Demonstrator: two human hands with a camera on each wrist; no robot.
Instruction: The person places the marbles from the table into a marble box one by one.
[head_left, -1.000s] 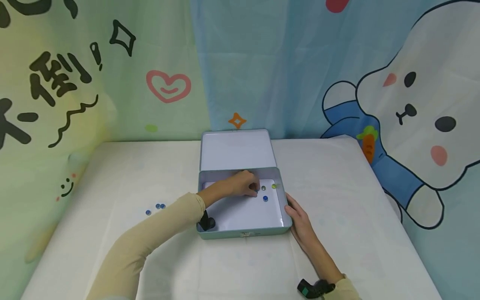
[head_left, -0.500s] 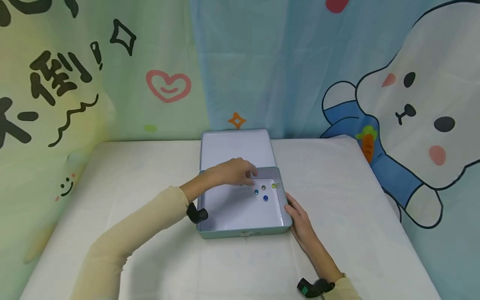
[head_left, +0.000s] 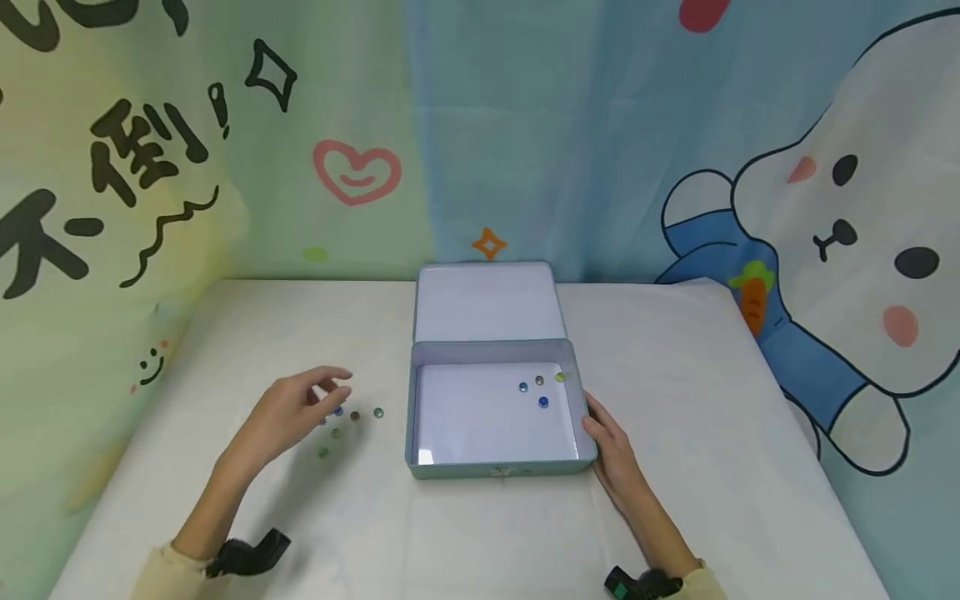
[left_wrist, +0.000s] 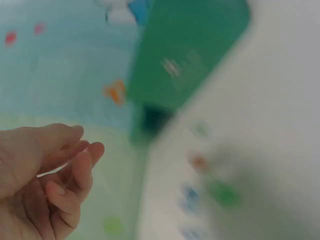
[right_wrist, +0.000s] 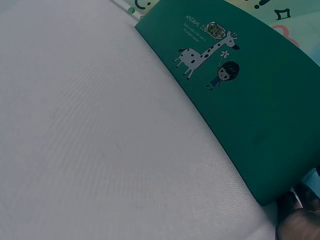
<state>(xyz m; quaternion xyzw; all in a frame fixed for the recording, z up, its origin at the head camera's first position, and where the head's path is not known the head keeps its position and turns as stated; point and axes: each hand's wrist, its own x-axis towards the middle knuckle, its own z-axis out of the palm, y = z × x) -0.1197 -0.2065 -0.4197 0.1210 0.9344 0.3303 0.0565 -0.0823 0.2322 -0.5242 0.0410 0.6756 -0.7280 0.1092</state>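
My left hand (head_left: 288,417) hovers over small glass marbles on the white cloth, left of the box. Its fingers are bent loosely, and the left wrist view shows nothing between them. Near it lie a brown marble (head_left: 355,416), a pale green marble (head_left: 378,412), a yellow-green marble (head_left: 336,432) and a green marble (head_left: 323,452). Blue marbles (head_left: 338,411) are partly hidden by the hand. My right hand (head_left: 618,454) rests along the right wall of the green tin box (head_left: 501,472). Inside are a dark blue marble (head_left: 543,402), a yellow marble (head_left: 559,377) and others.
The box's lid (head_left: 489,302) stands raised at the back, behind the box. A white cloth (head_left: 480,542) covers the table. A printed curtain (head_left: 510,125) hangs behind it. In the right wrist view, the box front carries a metal clasp (right_wrist: 216,31) and a giraffe print.
My left hand has let go of a light blue marble in the box, lifted out and moved left over the marbles on the cloth. My right hand stays at the box; the head view has shifted slightly.
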